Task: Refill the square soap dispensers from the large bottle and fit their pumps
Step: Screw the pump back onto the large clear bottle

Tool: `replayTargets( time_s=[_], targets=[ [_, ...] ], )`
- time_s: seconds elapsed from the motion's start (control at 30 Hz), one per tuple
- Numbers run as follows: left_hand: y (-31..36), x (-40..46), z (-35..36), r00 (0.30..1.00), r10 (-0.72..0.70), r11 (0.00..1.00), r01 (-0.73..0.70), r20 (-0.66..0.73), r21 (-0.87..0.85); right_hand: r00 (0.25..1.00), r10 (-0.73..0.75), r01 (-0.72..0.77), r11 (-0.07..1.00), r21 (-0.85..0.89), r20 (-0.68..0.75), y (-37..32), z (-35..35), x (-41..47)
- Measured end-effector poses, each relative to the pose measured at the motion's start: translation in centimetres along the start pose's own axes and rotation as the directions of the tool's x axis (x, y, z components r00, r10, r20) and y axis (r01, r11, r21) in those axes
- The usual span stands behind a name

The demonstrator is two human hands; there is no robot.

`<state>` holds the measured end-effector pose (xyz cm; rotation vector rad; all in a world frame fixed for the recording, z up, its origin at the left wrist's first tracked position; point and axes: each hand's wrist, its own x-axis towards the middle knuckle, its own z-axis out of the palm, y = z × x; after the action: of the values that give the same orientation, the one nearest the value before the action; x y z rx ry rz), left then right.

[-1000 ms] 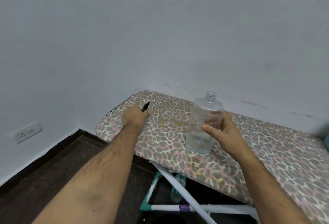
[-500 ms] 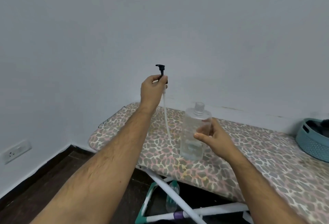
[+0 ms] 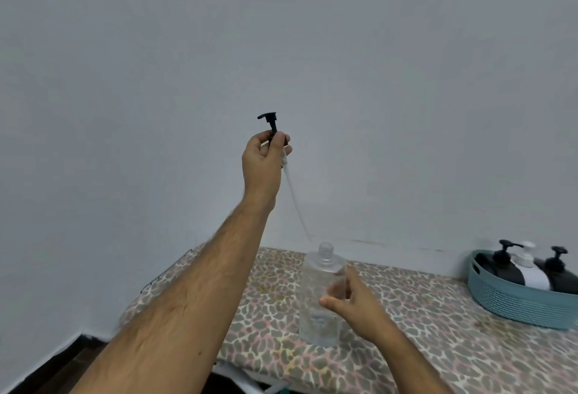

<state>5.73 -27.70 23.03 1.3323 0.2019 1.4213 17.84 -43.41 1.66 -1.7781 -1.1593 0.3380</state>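
Observation:
A clear plastic dispenser bottle (image 3: 319, 306) stands upright on the leopard-print board (image 3: 438, 331), its threaded neck uncovered. My right hand (image 3: 353, 306) grips its side. My left hand (image 3: 262, 162) is raised high above the board and pinches a black pump (image 3: 271, 121) by its collar. The pump's long white tube (image 3: 295, 199) hangs down at a slant, its tip just above and left of the bottle's neck.
A teal basket (image 3: 513, 303) sits at the board's right end and holds two black pump bottles and a white one. A plain wall stands close behind. Dark floor shows at the lower left, below the board's end.
My left hand picked the pump up off the board's far left end and lifted it high, then swung the tube's tip toward the bottle's neck. The right hand kept hold of the bottle.

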Motion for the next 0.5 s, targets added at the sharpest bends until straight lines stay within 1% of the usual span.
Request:
replayTargets(
  time_s=[0.1, 0.27, 0.4, 0.5],
  targets=[
    [0.8, -0.2, 0.9, 1.0, 0.016, 0.999, -0.015, 0.01, -0.029, 1.0, 0.005, -0.005, 1.0, 0.013, 0.001, 0.0, 0.2, -0.1],
    [1.1, -0.9, 1.7, 0.999, 0.022, 0.999, -0.021, 0.035, -0.028, 1.0, 0.005, -0.005, 1.0, 0.024, -0.005, -0.2, 0.4, -0.2],
    [-0.5, -2.3, 1.9, 0.999, -0.018, 1.0, 0.019, 0.052, -0.022, 1.0, 0.017, -0.017, 1.0, 0.02, -0.007, -0.1, 0.4, -0.1],
    [-2.5, -3.8, 1.9, 0.994, -0.056, 0.998, 0.057, 0.091, -0.005, 1.0, 0.014, -0.014, 1.0, 0.018, -0.011, -0.1, 0.5, -0.1]
  ],
)
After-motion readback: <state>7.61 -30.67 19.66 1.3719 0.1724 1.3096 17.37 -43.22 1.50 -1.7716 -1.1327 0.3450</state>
